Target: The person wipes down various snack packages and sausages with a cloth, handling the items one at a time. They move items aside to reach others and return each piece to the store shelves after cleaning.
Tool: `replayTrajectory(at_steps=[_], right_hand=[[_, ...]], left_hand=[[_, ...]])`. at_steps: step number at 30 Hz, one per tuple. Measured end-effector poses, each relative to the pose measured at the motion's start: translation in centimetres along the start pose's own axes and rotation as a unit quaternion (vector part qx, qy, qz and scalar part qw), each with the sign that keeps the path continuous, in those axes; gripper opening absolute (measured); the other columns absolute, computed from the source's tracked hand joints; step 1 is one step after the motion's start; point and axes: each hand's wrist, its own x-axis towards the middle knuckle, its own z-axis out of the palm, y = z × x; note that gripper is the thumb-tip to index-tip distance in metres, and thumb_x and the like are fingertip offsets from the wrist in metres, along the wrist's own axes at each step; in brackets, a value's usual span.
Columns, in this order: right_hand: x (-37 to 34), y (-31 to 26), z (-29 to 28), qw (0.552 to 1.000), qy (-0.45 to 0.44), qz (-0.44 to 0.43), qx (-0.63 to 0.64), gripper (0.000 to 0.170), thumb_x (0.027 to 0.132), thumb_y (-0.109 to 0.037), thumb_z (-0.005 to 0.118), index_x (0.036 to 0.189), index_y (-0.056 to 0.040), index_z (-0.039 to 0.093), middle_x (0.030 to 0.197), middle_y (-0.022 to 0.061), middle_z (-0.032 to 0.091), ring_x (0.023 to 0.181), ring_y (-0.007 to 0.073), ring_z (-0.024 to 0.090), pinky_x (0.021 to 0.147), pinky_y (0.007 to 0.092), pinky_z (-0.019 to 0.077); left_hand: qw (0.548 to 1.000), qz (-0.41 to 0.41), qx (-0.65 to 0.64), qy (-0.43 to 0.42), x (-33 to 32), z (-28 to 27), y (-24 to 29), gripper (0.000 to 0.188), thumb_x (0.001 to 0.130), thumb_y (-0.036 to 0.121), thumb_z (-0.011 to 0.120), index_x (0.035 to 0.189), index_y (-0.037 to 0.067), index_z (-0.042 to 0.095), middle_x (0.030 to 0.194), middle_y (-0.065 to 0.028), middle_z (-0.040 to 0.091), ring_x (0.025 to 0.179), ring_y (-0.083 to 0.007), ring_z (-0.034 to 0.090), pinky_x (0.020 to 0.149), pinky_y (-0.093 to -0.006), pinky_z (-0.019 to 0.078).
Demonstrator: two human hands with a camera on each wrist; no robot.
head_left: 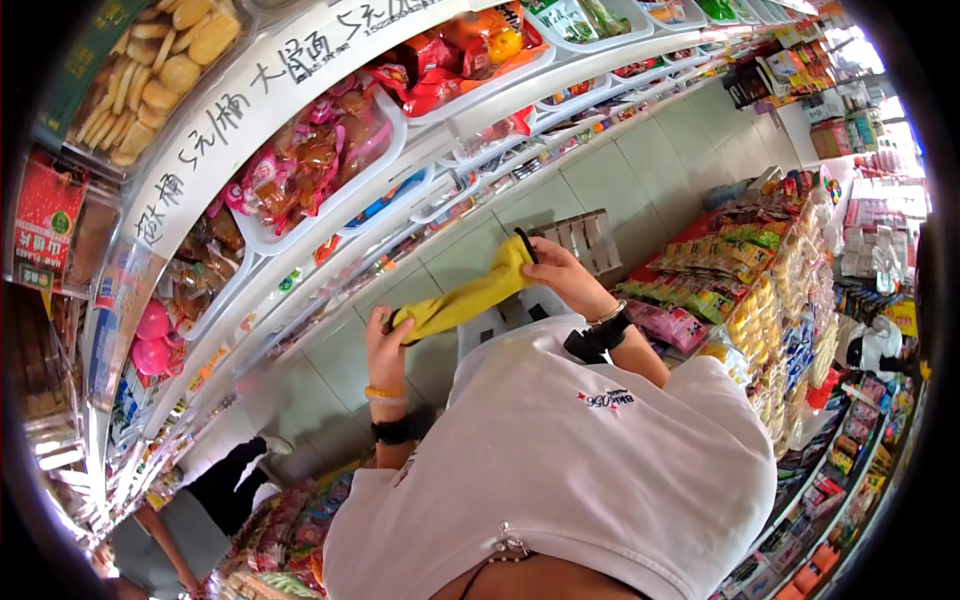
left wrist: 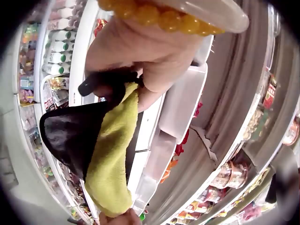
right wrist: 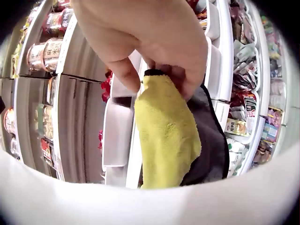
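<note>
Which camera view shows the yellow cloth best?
The head view: the yellow cloth spans from left hand to right hand. Left wrist shows it closer, beside dark fabric; right wrist too, but a white blur hides its lower end.

Head view looks down on the cloth (head_left: 463,299); both wrist views share it, nearer, facing along it from opposite ends.

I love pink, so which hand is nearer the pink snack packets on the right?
Right hand: in the head view it's up and left of the pink snack packets; the left hand is farther left, across the yellow cloth.
</note>
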Motion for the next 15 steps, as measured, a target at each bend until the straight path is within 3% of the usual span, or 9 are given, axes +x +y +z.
replayTrajectory(at_steps=[3,4,7,8,11,12,15], right_hand=[[0.8,0.8,-0.8,0.997,-0.034,-0.057,-0.036,0.049,0.086,0.002,0.053,0.133,-0.0023,0.040,0.127,0.0042,0.050,0.119,0.0144,0.046,0.100,0.0279,0.0350],[0.9,0.7,-1.1,0.997,-0.037,-0.048,-0.053,0.058,0.083,0.006,0.052,0.138,-0.0026,0.035,0.131,0.0045,0.048,0.124,0.0149,0.041,0.103,0.0285,0.0315],[0.9,-0.2,-1.4,0.997,-0.040,-0.049,-0.051,0.062,0.082,0.008,0.052,0.140,-0.0026,0.032,0.132,0.0050,0.047,0.123,0.0137,0.042,0.102,0.0284,0.0322],[0.8,-0.2,-1.7,0.996,-0.017,-0.037,-0.081,0.059,0.083,0.007,0.050,0.139,-0.0013,0.032,0.127,0.0069,0.049,0.115,0.0145,0.046,0.098,0.0281,0.0360],[1.7,0.7,-5.0,0.980,-0.056,-0.102,-0.160,0.064,0.081,0.008,0.052,0.140,-0.0014,0.029,0.122,0.0078,0.052,0.112,0.0152,0.048,0.096,0.0277,0.0379],[1.8,0.0,-5.7,0.974,-0.038,-0.111,-0.194,0.066,0.079,0.008,0.053,0.140,-0.0033,0.030,0.110,0.0107,0.058,0.105,0.0161,0.053,0.092,0.0280,0.0407],[1.5,-3.2,-8.7,0.962,0.033,-0.015,-0.271,0.066,0.078,0.010,0.052,0.140,-0.0066,0.034,0.108,0.0103,0.061,0.092,0.0129,0.055,0.080,0.0293,0.0448]], left_hand=[[0.986,-0.114,-0.105,-0.053,0.0,0.4,0.3,0.029,0.076,-0.007,0.055,0.102,0.004,0.053,0.103,-0.0087,0.059,0.092,-0.0167,0.058,0.080,-0.0277,0.0453],[0.979,-0.121,-0.114,-0.114,0.3,0.5,0.4,0.047,0.074,-0.009,0.051,0.121,0.002,0.051,0.117,-0.0107,0.057,0.107,-0.0195,0.057,0.091,-0.0292,0.0434],[0.991,-0.067,-0.037,-0.114,0.9,2.4,0.1,0.059,0.074,-0.008,0.051,0.132,0.000,0.044,0.115,-0.0088,0.057,0.106,-0.0186,0.057,0.091,-0.0298,0.0440],[0.992,-0.049,-0.008,-0.112,1.2,2.8,-0.1,0.060,0.075,-0.007,0.052,0.134,0.000,0.043,0.115,-0.0082,0.058,0.103,-0.0170,0.058,0.089,-0.0288,0.0445],[0.992,-0.005,0.083,-0.093,2.9,3.4,-1.4,0.060,0.077,-0.004,0.057,0.135,-0.001,0.042,0.116,-0.0069,0.059,0.094,-0.0118,0.057,0.082,-0.0251,0.0448],[0.990,-0.001,0.118,-0.079,3.3,4.1,-1.4,0.058,0.078,-0.003,0.059,0.134,-0.001,0.044,0.116,-0.0067,0.059,0.092,-0.0100,0.056,0.081,-0.0234,0.0442],[0.978,0.042,0.204,-0.021,4.5,7.1,-1.7,0.050,0.081,-0.002,0.062,0.130,-0.002,0.049,0.114,-0.0057,0.061,0.083,-0.0053,0.053,0.073,-0.0192,0.0423]])
